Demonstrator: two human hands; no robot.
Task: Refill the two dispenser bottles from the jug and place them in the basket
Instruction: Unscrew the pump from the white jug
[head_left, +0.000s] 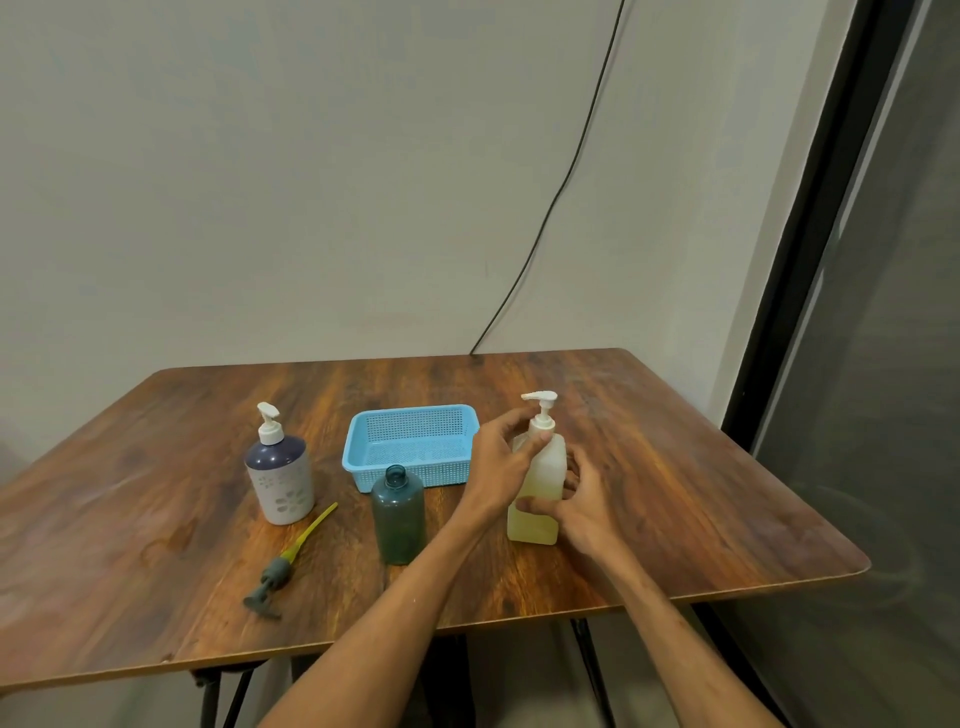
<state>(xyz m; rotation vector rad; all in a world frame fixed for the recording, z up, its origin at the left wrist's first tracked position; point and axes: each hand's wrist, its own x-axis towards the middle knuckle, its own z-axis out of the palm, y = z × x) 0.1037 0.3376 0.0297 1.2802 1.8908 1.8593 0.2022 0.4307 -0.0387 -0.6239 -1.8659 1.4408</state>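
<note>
On the wooden table (649, 467), the left hand (498, 457) pinches the jug (537, 499) pump collar; the right hand (576, 509) seemingly clasps its base.

Pale yellow jug (537, 493); light blue basket (413, 447); teal bottle (398, 514); brown woodgrain table (675, 467).
</note>
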